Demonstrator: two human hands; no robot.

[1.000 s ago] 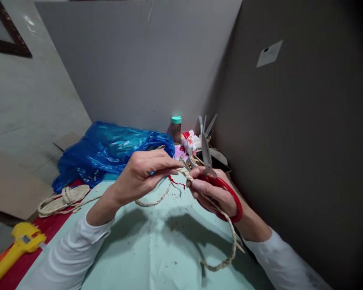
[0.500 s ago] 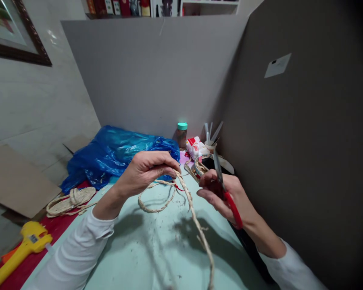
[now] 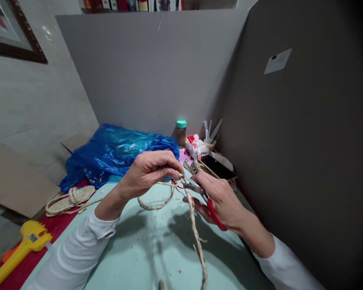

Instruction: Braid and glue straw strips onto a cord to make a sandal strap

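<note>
A pale braided straw cord (image 3: pixel 194 227) hangs from the fingertips of my left hand (image 3: pixel 153 169), pinched near the middle of the view, and runs down past the bottom edge. A loop of the braid (image 3: pixel 157 208) with a bit of red thread (image 3: pixel 174 182) dangles below the same fingers. My right hand (image 3: pixel 219 197) is closed round red-handled scissors (image 3: pixel 215 215). Their blades point left and lie at the cord, just below my left fingertips. Whether the blades are closed on it I cannot tell.
Behind stand a blue plastic bag (image 3: pixel 117 153), a green-lidded jar (image 3: pixel 180 133), a tissue pack (image 3: pixel 195 145) and a cup of glue sticks (image 3: pixel 210 143). A phone (image 3: pixel 219 167) lies at right. On the left are a straw coil (image 3: pixel 71 200) and a yellow glue gun (image 3: pixel 33 237).
My right hand has moved left with the scissors, and the blades have swung from upright to level at the cord. The phone now shows. My left hand stays almost still.
</note>
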